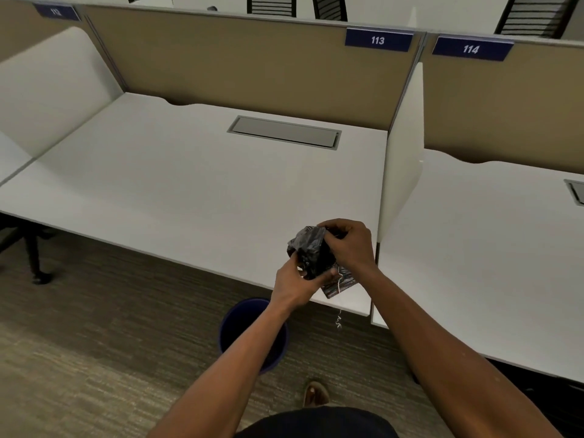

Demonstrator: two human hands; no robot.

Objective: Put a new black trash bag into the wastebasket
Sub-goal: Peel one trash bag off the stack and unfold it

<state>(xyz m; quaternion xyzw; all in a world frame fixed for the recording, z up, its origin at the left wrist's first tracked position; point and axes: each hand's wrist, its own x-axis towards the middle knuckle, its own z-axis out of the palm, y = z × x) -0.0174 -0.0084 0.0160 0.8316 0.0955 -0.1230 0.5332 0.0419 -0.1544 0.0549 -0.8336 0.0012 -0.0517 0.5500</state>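
I clutch the crumpled black trash bag (311, 251) in both my left hand (295, 284) and right hand (350, 245), above the desk's (189, 184) front edge, the wastebasket (232, 324) on the floor below it.

Two hands, left hand (292, 287) and right hand (350, 245), hold one crumpled black trash bag (311, 252) above one blue wastebasket (240, 314); behind it, three numbered signs: 112 (56, 11), 113 (378, 40), 114 (471, 49).

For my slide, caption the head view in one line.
Both hands, left hand and right hand, work a bunched black trash bag above the desk edge, blue wastebasket below.
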